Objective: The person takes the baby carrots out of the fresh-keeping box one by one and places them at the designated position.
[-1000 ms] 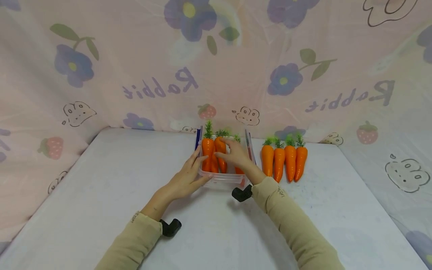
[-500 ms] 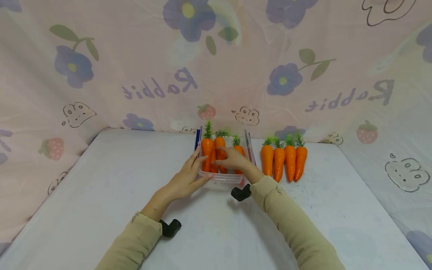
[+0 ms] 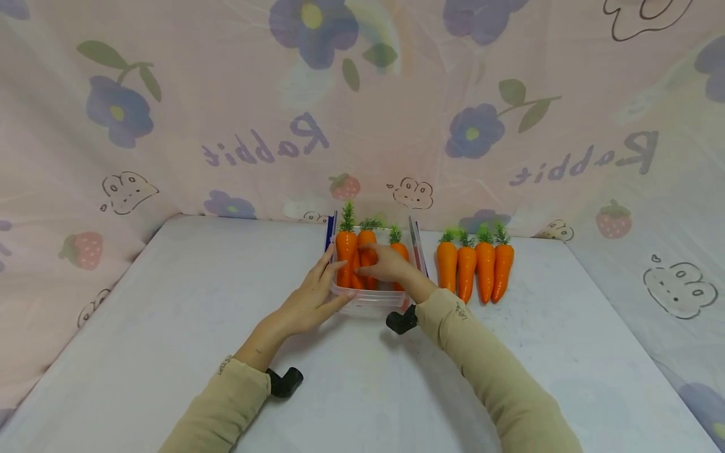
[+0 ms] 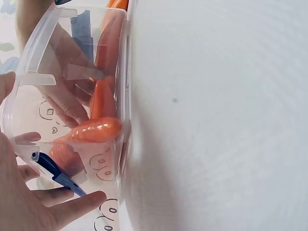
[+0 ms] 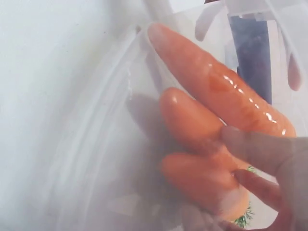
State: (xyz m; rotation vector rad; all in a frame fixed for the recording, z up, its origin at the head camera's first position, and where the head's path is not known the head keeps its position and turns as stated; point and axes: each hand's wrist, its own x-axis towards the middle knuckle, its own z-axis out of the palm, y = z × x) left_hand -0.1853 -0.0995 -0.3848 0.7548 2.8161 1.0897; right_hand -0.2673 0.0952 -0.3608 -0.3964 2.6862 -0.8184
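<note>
A clear plastic box (image 3: 370, 297) with raised blue-edged side flaps stands at the table's back. Orange toy carrots lie in it: a long one (image 3: 347, 242) at the left, a middle one (image 3: 367, 238), another partly hidden between them, and one (image 3: 399, 250) by the right wall. My left hand (image 3: 308, 302) holds the box's front left corner, thumb along the front rim and fingers at the left side. Reaching inside, my right hand (image 3: 391, 264) pinches at a carrot (image 5: 192, 118) near the middle; its fingers partly cover the carrots there.
To the right of the box, several more toy carrots (image 3: 466, 267) with green tops lie side by side on the white table (image 3: 340, 390). A patterned cloth (image 3: 374, 126) hangs directly behind. Black wrist mounts (image 3: 285, 382) show below both hands.
My right hand has slid from the middle carrot's top down toward the box's front, uncovering the carrot by the right wall. The left hand keeps its place on the box.
</note>
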